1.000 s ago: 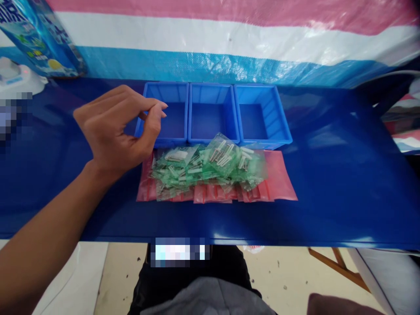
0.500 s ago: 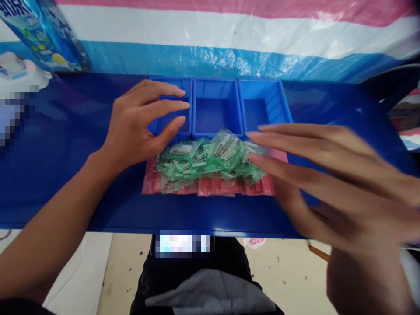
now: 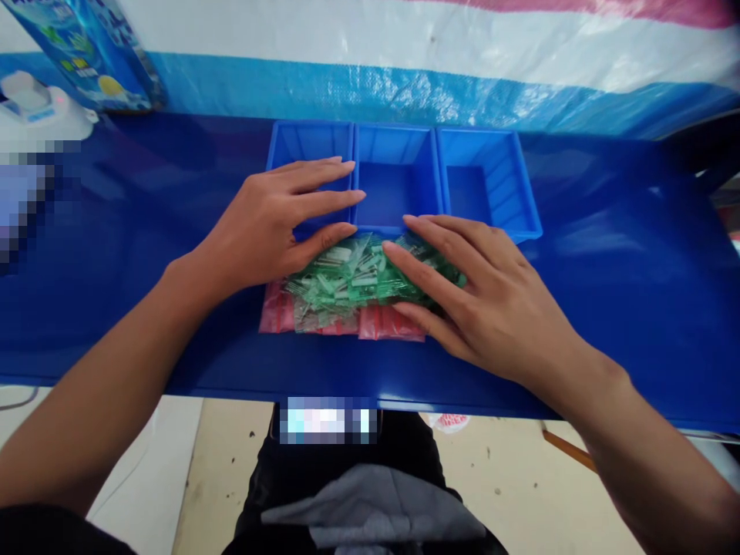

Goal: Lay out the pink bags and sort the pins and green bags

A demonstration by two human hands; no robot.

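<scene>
A pile of small clear-and-green plastic bags [image 3: 352, 281], with pale screw-like pieces inside, lies in front of the bins. Under it are flat pink bags [image 3: 390, 325], whose lower edges stick out toward me. My right hand [image 3: 491, 297] rests over the right part of the pile, fingers apart, hiding that end. My left hand [image 3: 271, 220] hovers at the pile's upper left, its fingers stretched out and spread in front of the left bin [image 3: 312, 139]; its thumb is near the top of the bags. Neither hand grips a bag.
Behind the pile stand a middle blue bin [image 3: 396, 181] and a right blue bin [image 3: 491, 166], side by side with the left one on the blue table [image 3: 607, 270]. At the far left are a white device [image 3: 43, 116] and a blue printed pouch [image 3: 95, 58]. A striped sheet [image 3: 347, 85] hangs behind.
My right hand has come in from the right and settled on the pile's right part, covering the bag on top there. The left hand stays spread near the left bin. The view has shifted slightly.
</scene>
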